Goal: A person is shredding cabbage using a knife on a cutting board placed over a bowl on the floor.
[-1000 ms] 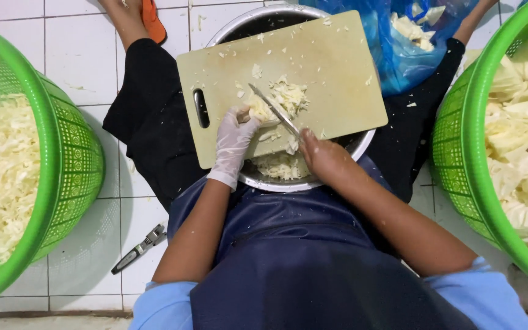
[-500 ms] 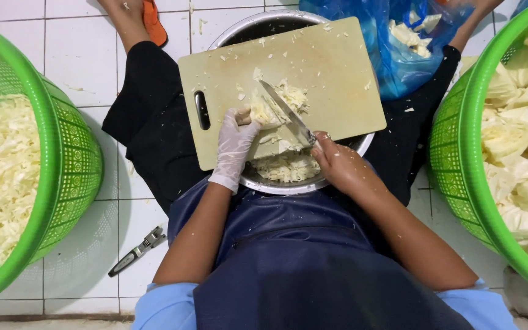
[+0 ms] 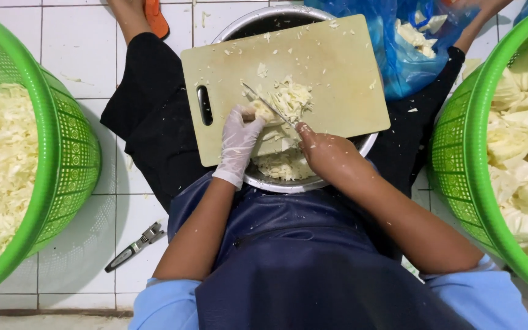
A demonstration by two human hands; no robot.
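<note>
I observe the right hand (image 3: 324, 150), bare, closed around the handle of a knife (image 3: 268, 105); the handle itself is hidden inside the fist, and the thin blade runs up and to the left from it toward the centre of the frame. The blade lies across a piece of cabbage (image 3: 263, 112), with its tip just above the gloved fingers. The left hand (image 3: 238, 142), in a thin white glove, has its fingers curled and pressed down on that same piece, pinning it to the board just left of the blade.

A heap of shredded cabbage (image 3: 293, 98) sits immediately to the right of the blade, touching the held piece. Both rest on a pale cutting board (image 3: 337, 67) with a slotted handle on its left side; the board is laid across the top of a metal bowl (image 3: 288, 183), whose rim shows above and below it. More shreds lie inside the bowl under the board's lower edge.

The person sits on a white tiled floor (image 3: 80, 55) wearing a dark blue apron (image 3: 300, 256). At the left edge of the frame stands a green basket (image 3: 62, 153) filled with shredded cabbage. At the right edge a second green basket (image 3: 459, 159) holds large cabbage chunks. In the upper right a blue plastic bag (image 3: 398, 61) contains pale cabbage pieces. In the lower left a small metal tool (image 3: 135, 245) lies on the tiles, well apart from both hands.
</note>
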